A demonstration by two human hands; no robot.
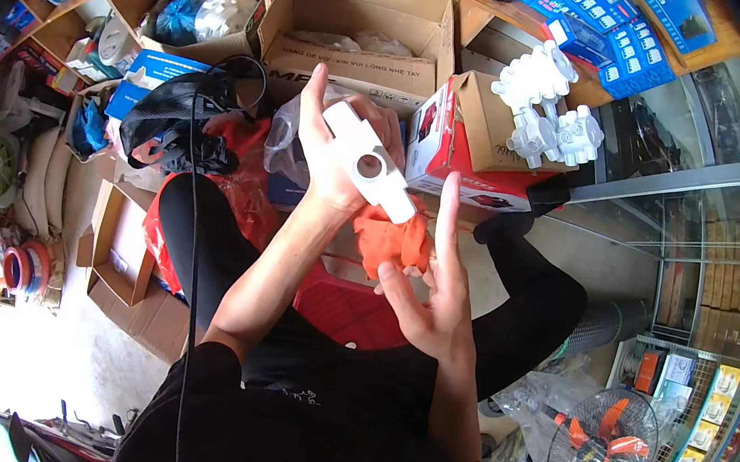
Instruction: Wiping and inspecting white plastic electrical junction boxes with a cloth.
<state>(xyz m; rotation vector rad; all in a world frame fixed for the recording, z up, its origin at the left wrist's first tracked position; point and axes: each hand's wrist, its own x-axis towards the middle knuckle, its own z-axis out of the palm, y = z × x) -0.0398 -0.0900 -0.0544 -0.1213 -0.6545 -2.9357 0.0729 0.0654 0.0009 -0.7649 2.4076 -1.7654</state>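
My left hand (332, 174) grips a white plastic fitting (353, 142) with a raised round collar and a hole in its middle. The fitting lies slantwise across the palm, its lower end pointing right. Just below that end is a crumpled orange cloth (393, 241), held by my right hand (435, 294). The right index finger and thumb are spread, while the other fingers are partly hidden behind the cloth. Whether the cloth touches the fitting is hard to tell. Several white round junction boxes (544, 107) are piled on a red and white carton (469, 153) to the right.
An open cardboard box (362, 67) stands ahead, under a wooden shelf. A black mesh bag (173, 110) is at left, and a black cable (192, 244) hangs across the view. Below my hands is a red plastic stool (346, 311). A fan (603, 447) stands at lower right.
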